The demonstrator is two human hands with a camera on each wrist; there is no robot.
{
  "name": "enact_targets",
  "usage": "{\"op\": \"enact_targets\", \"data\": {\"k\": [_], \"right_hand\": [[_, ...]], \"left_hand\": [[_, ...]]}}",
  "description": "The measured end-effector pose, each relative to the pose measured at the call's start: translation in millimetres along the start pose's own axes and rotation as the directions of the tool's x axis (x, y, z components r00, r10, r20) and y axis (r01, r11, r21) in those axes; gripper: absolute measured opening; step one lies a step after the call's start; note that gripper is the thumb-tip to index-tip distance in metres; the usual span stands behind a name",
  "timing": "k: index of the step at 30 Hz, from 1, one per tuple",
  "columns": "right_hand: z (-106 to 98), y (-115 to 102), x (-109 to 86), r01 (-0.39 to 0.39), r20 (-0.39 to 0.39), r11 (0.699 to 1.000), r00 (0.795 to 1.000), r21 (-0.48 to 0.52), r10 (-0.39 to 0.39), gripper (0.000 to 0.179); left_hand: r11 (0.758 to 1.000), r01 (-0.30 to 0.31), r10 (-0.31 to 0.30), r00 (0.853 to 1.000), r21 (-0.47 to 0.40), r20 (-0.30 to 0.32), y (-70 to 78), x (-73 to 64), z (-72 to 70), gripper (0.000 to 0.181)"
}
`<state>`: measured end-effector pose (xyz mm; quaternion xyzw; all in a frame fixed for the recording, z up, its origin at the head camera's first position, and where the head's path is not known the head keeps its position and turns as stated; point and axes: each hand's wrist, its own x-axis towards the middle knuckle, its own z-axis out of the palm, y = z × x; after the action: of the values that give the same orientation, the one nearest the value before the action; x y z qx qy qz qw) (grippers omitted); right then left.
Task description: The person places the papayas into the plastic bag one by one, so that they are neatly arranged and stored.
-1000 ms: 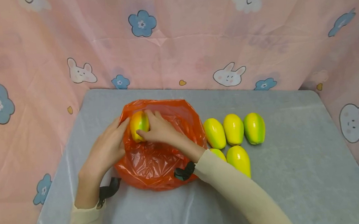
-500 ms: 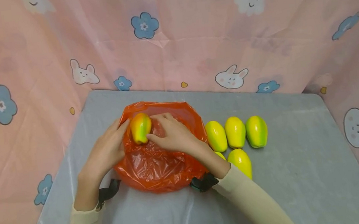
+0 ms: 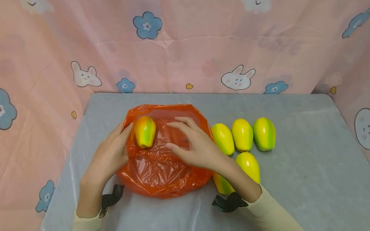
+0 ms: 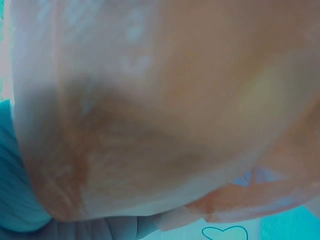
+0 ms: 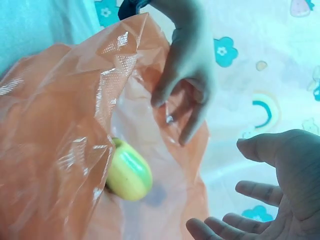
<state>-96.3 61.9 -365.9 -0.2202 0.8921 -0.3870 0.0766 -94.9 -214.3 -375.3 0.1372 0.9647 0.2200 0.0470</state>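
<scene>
An orange-red plastic bag (image 3: 165, 183) stands with its mouth wide open in the head view. At its left rim my left hand (image 3: 108, 157) holds the plastic, thumb and fingers hooked over the edge. One yellow-green papaya (image 3: 145, 132) lies inside the bag near that hand; the right wrist view shows the same papaya (image 5: 129, 172) deep in the opening. My right hand (image 3: 200, 146) hovers over the bag's right side, fingers spread and holding nothing. The left wrist view is mostly filled by the blurred bag wall (image 4: 150, 125).
Several more papayas (image 3: 242, 135) sit in two rows on the grey tabletop (image 3: 312, 162), right of the bag. My right forearm partly covers the nearer row. A pink patterned curtain (image 3: 181, 48) encloses the table at the back and sides.
My right hand has let go of the papaya inside the bag and drawn back to the right, its fingers spreading. My left hand has stayed at the rim.
</scene>
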Motion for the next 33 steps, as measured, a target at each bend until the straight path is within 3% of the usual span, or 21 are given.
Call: {"op": "enact_targets", "data": {"k": [10,24,33], "right_hand": [[-8.2,17.1,-30.6,-0.002,-0.065,0.997,0.998,0.081,0.007,0.057],[-17.6,32.8,-58.2,-0.041,-0.103,0.991,0.993,0.131,0.055,0.055],[-20.7,44.8,-73.3,-0.025,-0.162,0.988,0.986,0.155,0.051,0.054]], "left_hand": [[1.0,0.006,-0.006,1.0,0.003,0.008,1.2,-0.1,-0.5,0.076],[1.0,0.005,-0.005,1.0,0.006,0.004,1.1,-0.5,-0.8,0.074],[1.0,0.008,-0.008,1.0,0.004,0.005,0.9,0.0,0.2,0.074]]}}
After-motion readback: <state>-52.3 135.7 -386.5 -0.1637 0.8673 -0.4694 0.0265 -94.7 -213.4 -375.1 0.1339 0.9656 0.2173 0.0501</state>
